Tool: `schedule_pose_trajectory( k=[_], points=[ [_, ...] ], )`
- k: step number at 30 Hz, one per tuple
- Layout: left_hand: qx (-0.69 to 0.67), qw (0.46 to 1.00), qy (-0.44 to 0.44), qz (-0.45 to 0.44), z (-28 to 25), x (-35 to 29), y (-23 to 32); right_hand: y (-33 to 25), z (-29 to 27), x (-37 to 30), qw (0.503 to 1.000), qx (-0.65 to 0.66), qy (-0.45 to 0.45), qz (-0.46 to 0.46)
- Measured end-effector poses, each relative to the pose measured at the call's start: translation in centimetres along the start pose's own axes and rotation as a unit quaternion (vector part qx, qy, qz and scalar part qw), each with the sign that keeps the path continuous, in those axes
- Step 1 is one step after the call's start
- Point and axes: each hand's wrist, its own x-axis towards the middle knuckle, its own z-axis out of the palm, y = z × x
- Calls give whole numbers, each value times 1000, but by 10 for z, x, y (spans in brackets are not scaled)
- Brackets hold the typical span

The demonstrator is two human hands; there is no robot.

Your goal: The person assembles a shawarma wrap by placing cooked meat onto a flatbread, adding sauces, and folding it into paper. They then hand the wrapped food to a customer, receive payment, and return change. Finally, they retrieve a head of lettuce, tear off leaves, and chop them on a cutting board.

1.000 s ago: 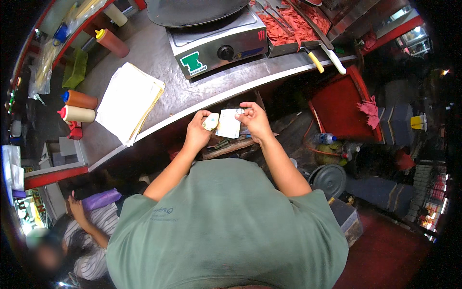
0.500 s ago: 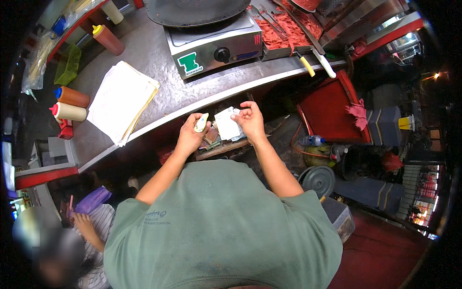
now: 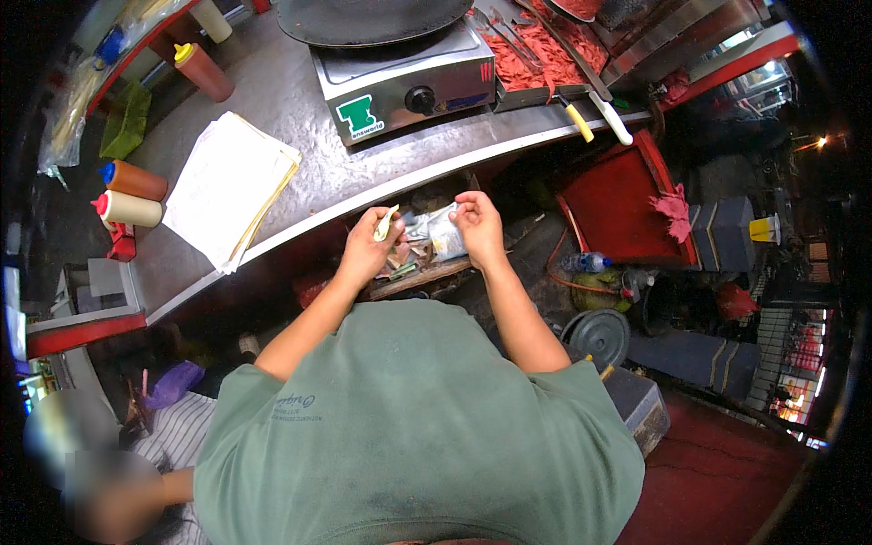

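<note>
Drawer [image 3: 425, 276], open, sits below the front edge of the counter [image 3: 341, 173], its wooden front edge nearest the person. Left hand [image 3: 368, 245]: above the drawer's left part, fingers closed around a folded yellowish slip [image 3: 385, 224] that stands up from the grip. Right hand [image 3: 479, 229]: fingers bent, at the right edge of a pale bluish-white sheet [image 3: 446, 234] — whether they pinch it or merely rest by it, I cannot tell. Loose papers [image 3: 404, 260] lie in the drawer between the two hands. On the counter, a stack of white sheets [image 3: 227, 186] reaches the front edge, left of a metal stove [image 3: 409, 91]. Right of the stove — two handles, yellow [image 3: 579, 123] and white [image 3: 612, 121], project over the front edge.
</note>
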Motion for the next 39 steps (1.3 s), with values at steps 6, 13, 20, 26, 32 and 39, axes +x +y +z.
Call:
schedule_pose_trajectory(
  k=[6,13,20,26,32,39],
  points=[
    [-360,898,-113,-229,16,14,4,-44,23,-23,950,293,-47,-103],
    [-379,914,-134,-54,-3,-18,40,-59,83,-35,988,37,-72,-132],
    [-390,920,6,35,-95,-79,116,-132,174,-17,929,93,-356,-44],
    [-448,793,257,324,-181,-182,120,-175,332,-60,772,310,-535,149],
    [-445,800,400,35,-122,-257,-21,-118,425,-167,717,214,-601,282],
    [-17,984,134,-115,-67,-262,-64,-84,445,-211,725,80,-666,160]
  ],
)
